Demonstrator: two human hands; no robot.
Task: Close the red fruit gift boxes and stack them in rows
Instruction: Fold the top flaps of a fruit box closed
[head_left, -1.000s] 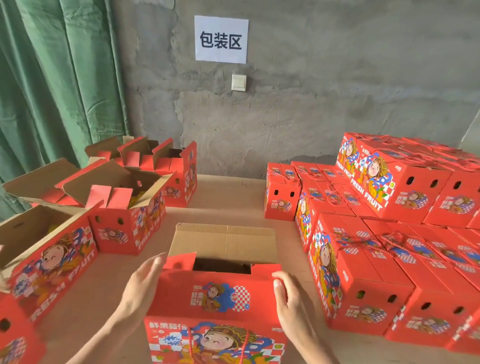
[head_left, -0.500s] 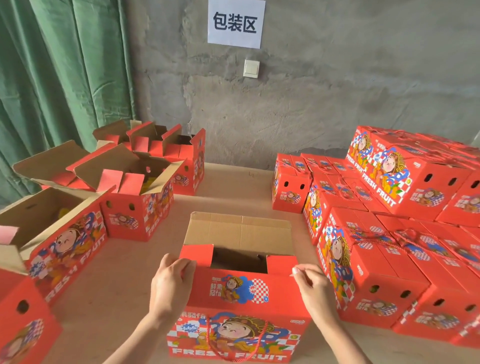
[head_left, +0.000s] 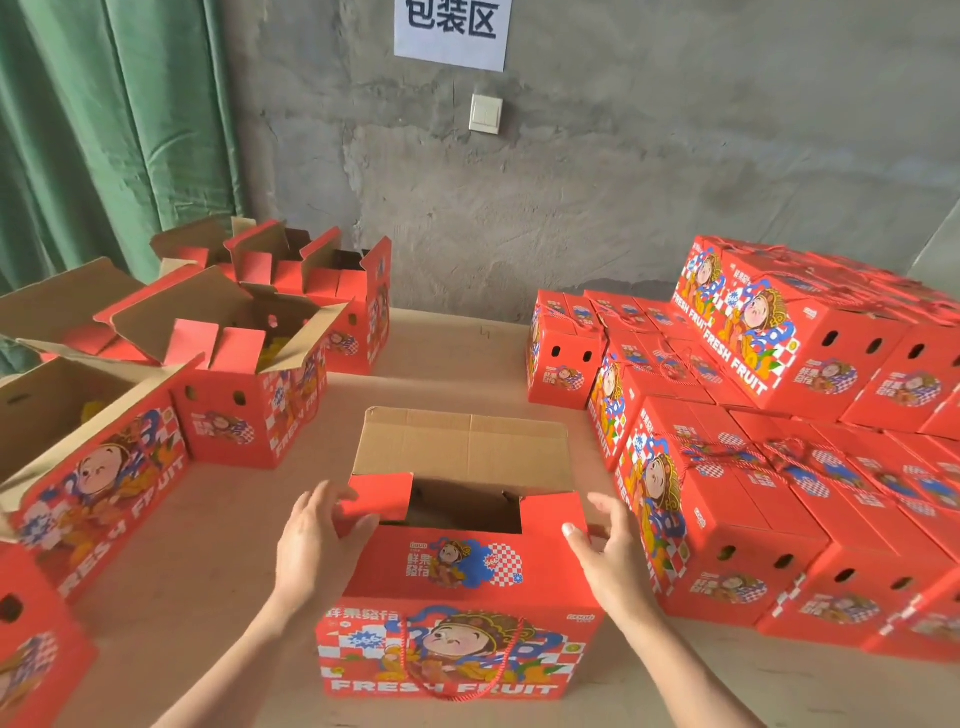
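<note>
Lower centre of the frame: the open box is standing on the worktop, its rear flap raised. Both hands, spread beside the box a second ago, are now closing on it: the left hand is grasping the left side flap, and the right hand is pinching the front right corner. Closing is probably beginning; the closed boxes are standing in rows at right.
</note>
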